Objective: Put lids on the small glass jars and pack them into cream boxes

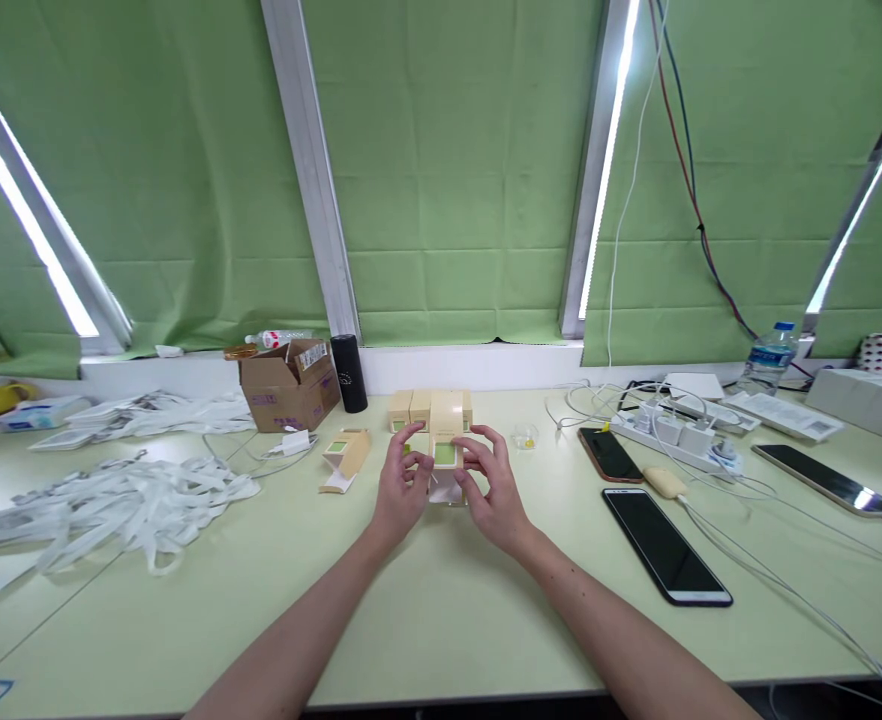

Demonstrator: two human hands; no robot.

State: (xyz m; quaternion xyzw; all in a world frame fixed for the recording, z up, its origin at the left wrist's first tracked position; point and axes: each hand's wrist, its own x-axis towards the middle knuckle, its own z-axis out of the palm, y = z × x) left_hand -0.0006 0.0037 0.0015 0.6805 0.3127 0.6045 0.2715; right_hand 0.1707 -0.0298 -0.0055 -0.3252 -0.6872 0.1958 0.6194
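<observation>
In the middle of the table, a small cream box (446, 472) with a green panel on its upper face sits between my hands, a white flap or base showing below it. The fingertips of my left hand (402, 485) press its left side. On the right side, the curled fingers and thumb of my right hand (497, 490) pinch it. Directly behind stand several similar cream boxes (420, 403) in a row, partly covered by my fingers. Another cream box (347, 455), with its white flap out, lies to the left of my left hand.
White lanyards (133, 500) are heaped at left, near a brown carton (287, 388) and a black cylinder (349, 373). On the right are a black phone (666, 545), a smaller phone (610, 455), a power strip (677, 440) and tangled cables. A small clear dish (525, 436) lies nearby.
</observation>
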